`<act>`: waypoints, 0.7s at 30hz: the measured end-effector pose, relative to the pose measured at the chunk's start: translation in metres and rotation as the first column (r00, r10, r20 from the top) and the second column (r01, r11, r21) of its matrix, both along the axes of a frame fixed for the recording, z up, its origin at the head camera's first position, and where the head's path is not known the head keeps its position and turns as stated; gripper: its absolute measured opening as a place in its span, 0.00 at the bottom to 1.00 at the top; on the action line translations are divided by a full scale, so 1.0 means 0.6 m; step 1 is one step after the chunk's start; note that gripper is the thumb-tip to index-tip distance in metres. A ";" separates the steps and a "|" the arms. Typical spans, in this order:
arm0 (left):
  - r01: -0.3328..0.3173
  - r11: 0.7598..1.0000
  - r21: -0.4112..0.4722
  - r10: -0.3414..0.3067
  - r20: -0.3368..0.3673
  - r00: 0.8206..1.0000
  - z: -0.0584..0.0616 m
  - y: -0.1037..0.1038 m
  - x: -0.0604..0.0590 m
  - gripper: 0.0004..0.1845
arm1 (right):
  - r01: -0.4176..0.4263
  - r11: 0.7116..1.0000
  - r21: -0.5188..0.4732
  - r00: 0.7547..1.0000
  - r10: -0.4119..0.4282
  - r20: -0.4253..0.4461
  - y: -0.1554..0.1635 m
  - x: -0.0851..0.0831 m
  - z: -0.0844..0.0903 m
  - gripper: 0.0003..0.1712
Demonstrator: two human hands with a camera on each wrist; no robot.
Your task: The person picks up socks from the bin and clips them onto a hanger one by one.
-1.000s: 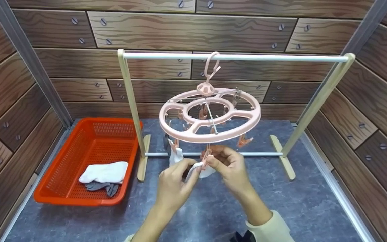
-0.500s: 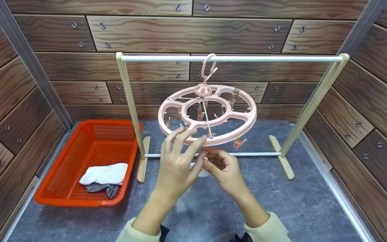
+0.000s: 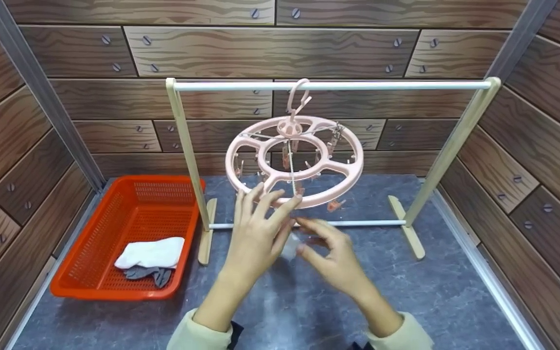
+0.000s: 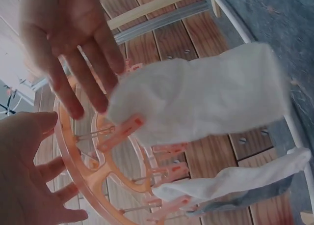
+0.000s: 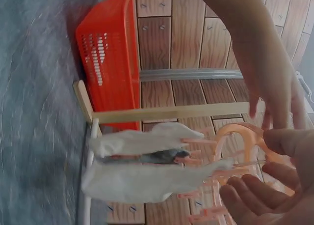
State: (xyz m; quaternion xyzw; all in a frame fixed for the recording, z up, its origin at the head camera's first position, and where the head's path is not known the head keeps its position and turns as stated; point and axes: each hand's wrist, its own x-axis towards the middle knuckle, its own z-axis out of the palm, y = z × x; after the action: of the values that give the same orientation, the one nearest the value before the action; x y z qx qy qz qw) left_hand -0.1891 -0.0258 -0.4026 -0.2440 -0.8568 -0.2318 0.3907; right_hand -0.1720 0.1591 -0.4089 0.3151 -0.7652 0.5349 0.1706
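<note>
A round pale-pink plastic clip hanger hangs by its hook from the white top bar of a small wooden drying rack standing on a grey marbled desk. From its clips dangle a white sock, pegged at one end by a pink clip, and below it in the left wrist view another white sock with a grey one just beside it. The left hand is raised just below the hanger's front rim, its fingers straight and spread, holding nothing; whether the tips touch the rim cannot be told. The right hand sits close beside it, slightly lower, fingers loosely extended and also empty, near the newly pegged sock, which the hands largely hide in the head view. To the left of the rack an orange perforated plastic basket rests on the desk, with a white cloth lying over a grey one inside.
</note>
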 end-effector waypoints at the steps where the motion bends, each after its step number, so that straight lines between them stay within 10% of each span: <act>1: -0.002 1.000 0.001 0.002 -0.006 1.000 -0.001 -0.001 -0.002 0.22 | 0.036 0.999 0.000 0.998 -0.036 -0.053 0.005 -0.001 0.005 0.24; 10: 0.040 0.998 0.050 -0.039 -0.022 0.999 -0.005 -0.015 -0.015 0.16 | 0.375 0.927 0.019 0.807 -0.316 -0.499 0.074 -0.080 0.023 0.22; 21: 0.045 0.997 0.061 -0.043 -0.038 0.998 -0.014 -0.032 -0.016 0.17 | 0.412 0.881 0.233 0.815 -0.242 -0.526 0.115 -0.130 0.015 0.18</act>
State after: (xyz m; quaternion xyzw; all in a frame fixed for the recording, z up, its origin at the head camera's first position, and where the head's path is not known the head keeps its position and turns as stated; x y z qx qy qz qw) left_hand -0.1988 -0.0448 -0.4111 -0.2548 -0.8363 -0.2621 0.4085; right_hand -0.2501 0.2280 -0.4002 0.3240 -0.8209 0.2629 0.3899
